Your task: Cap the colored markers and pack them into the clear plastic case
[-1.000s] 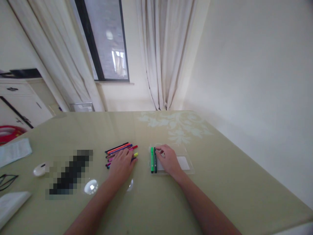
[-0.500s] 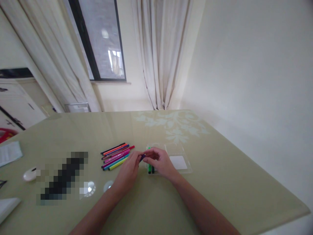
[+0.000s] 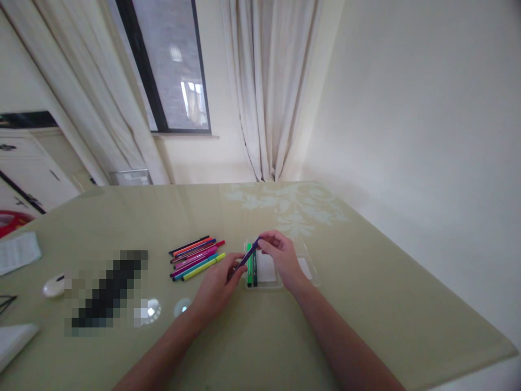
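A dark purple marker pen (image 3: 247, 254) slants up to the right between my hands. My left hand (image 3: 217, 282) grips its lower end, and the fingertips of my right hand (image 3: 280, 255) pinch its upper end. Beneath them lies a clear plastic case (image 3: 280, 282) with white card inside. A bright green marker (image 3: 249, 266) and a dark green marker (image 3: 255, 269) lie side by side in its left part. To the left of my left hand, several markers (image 3: 197, 258) in black, orange, pink, purple, blue and yellow lie in a slanted row on the table.
On the left of the table (image 3: 386, 304) are a white mouse (image 3: 53, 286), a pixelated dark object (image 3: 108, 293), some paper (image 3: 18, 252) and a white object (image 3: 16, 342) at the edge. A wall (image 3: 427, 136) runs along the right side, with curtains (image 3: 268, 98) behind.
The purple marker, mostly hidden by my fingers before, now shows nearly full length. My right hand has moved up and right to its upper end, uncovering the green markers and white card.
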`<state>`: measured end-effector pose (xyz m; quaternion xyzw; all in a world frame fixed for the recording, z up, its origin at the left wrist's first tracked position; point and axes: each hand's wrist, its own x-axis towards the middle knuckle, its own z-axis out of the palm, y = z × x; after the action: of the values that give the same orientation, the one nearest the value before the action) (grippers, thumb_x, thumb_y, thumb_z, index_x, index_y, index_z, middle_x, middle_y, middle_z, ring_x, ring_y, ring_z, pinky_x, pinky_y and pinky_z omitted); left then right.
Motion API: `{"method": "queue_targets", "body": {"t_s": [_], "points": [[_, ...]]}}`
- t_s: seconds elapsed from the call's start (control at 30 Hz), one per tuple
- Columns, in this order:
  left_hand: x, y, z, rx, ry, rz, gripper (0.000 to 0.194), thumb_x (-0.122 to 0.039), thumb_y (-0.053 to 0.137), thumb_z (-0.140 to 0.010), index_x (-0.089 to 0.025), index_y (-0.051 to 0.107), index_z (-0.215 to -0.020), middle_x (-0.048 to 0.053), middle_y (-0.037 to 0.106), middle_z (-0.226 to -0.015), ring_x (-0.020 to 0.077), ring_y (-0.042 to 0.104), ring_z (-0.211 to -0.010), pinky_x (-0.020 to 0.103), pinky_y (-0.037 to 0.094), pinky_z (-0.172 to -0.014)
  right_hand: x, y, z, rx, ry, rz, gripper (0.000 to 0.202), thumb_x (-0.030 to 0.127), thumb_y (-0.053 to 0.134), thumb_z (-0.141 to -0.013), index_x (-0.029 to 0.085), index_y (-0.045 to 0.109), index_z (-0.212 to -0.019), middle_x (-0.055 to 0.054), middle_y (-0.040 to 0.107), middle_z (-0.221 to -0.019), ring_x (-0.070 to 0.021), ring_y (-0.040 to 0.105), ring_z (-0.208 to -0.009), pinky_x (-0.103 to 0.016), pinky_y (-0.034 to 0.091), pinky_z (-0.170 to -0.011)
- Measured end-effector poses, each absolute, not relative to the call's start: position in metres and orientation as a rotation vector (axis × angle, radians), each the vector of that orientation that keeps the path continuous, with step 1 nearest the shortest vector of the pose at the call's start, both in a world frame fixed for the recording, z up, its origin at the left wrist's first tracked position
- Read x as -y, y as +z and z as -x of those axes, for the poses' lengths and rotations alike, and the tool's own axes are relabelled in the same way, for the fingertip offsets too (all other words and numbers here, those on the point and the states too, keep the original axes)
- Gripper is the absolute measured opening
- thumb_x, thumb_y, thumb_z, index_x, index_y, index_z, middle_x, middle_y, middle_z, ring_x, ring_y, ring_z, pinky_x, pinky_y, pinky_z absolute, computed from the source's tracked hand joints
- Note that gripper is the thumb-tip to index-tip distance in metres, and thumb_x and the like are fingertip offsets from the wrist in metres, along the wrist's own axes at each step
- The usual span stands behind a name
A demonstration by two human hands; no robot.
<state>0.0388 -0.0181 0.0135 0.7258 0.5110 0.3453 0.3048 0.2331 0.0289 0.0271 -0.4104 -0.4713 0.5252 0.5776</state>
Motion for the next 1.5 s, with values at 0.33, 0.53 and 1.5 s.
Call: {"method": "queue_targets", "body": {"t_s": [0.33, 0.53, 1.5], "points": [[0.024, 0.005, -0.038, -1.172, 0.784, -2.519, 0.046, -0.046, 0.067, -0.095, -0.026, 0.06, -0.136, 0.009, 0.066, -0.138, 0.0292, 0.06, -0.127, 0.049, 0.045, -0.111, -0.044, 0.025, -0.26, 1.107, 1.035, 1.163, 0.031, 0.038, 0.079, -0.072, 0.019, 0.076, -0.097, -0.004, 0.078, -0.078, -0.0207, 0.073, -0.076, -0.031, 0.054, -0.07], [0.024, -0.003, -0.042, -1.182, 0.628, -2.645, 0.049, -0.034, 0.066, -0.097, -0.024, 0.053, -0.144, 0.01, 0.065, -0.14, 0.0275, 0.06, -0.126, 0.048, 0.047, -0.109, -0.05, 0.006, -0.26, 1.342, 1.012, 1.258, 0.028, 0.034, 0.073, -0.077, 0.017, 0.078, -0.098, -0.008, 0.079, -0.08, -0.0232, 0.075, -0.076, -0.036, 0.059, -0.075], [0.01, 0.008, -0.025, -1.749, 0.82, -2.538, 0.026, -0.026, 0.045, -0.104, -0.021, 0.07, -0.11, 0.011, 0.07, -0.109, 0.0285, 0.063, -0.104, 0.044, 0.05, -0.093, -0.035, 0.009, -0.249, 1.934, 0.513, 1.385, 0.014, 0.015, 0.069, -0.088, 0.019, 0.08, -0.097, -0.008, 0.075, -0.095, -0.021, 0.068, -0.086, -0.035, 0.053, -0.084]]}}
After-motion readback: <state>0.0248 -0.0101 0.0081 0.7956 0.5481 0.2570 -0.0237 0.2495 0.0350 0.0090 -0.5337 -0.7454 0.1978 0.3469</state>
